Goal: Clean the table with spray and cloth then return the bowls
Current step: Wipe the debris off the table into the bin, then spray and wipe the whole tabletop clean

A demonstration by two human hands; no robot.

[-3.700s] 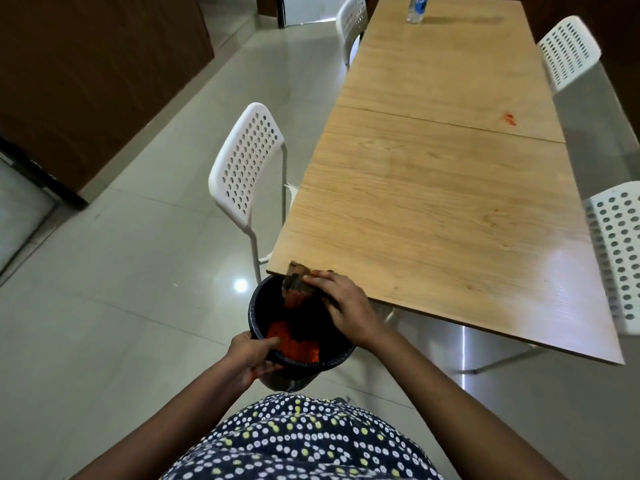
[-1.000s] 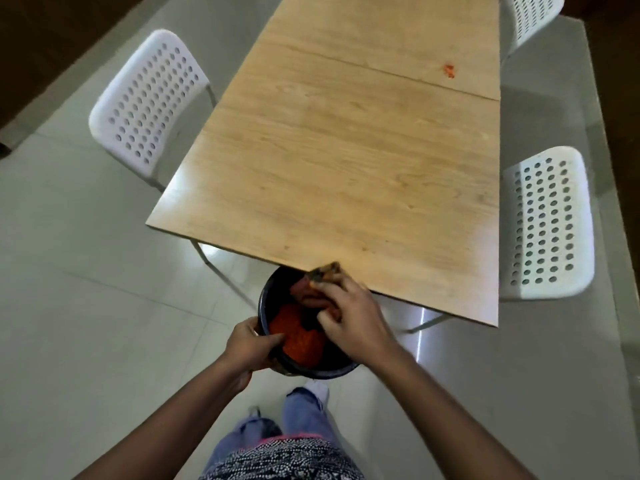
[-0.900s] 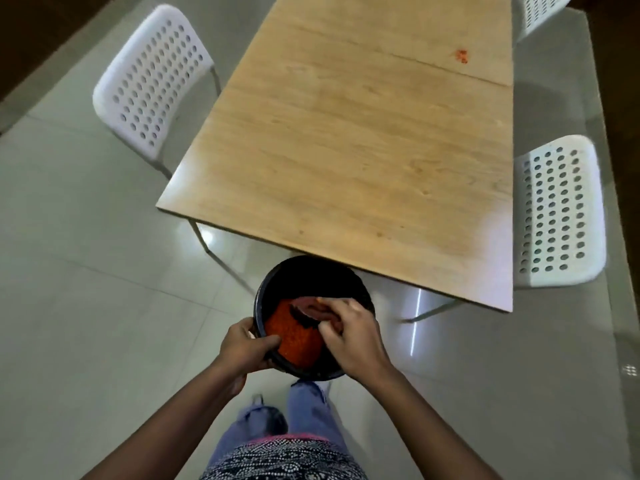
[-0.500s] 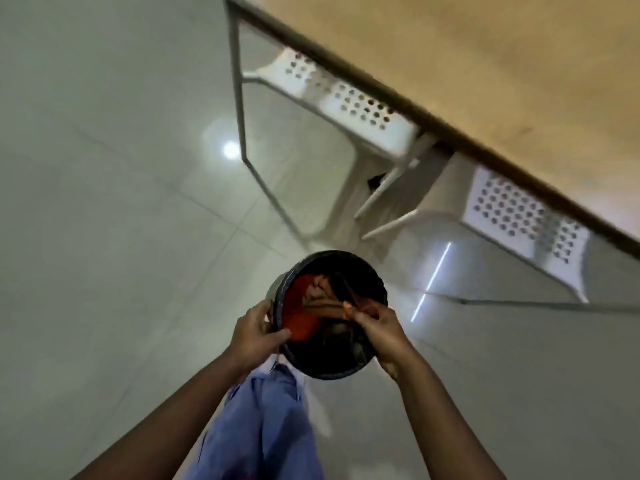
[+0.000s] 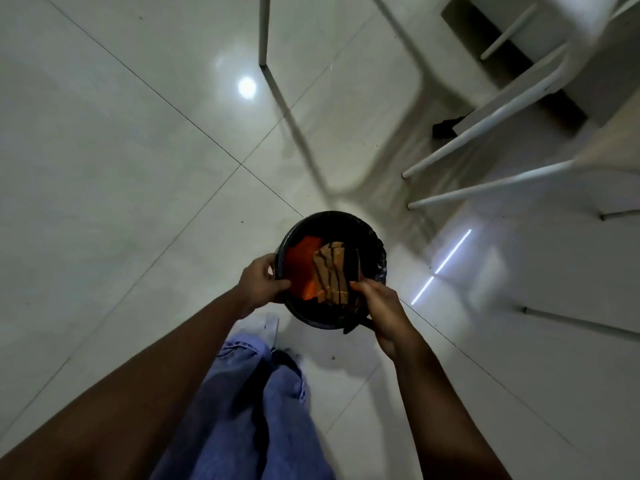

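Note:
A black round bin hangs over the floor in front of my legs. Orange-red waste lies inside it on the left. A brown cloth with dark stripes stands in the bin's middle. My left hand grips the bin's left rim. My right hand grips the right rim near the cloth's lower corner. Whether it also pinches the cloth I cannot tell. The table top is out of view.
White glossy floor tiles fill the view. A white table leg stands at top centre. White chair legs cross the upper right, with another thin metal leg low on the right.
I lowered the bin from the table edge and turned away. My view dropped to the floor. My right hand came out of the bin to its right rim, leaving the cloth inside.

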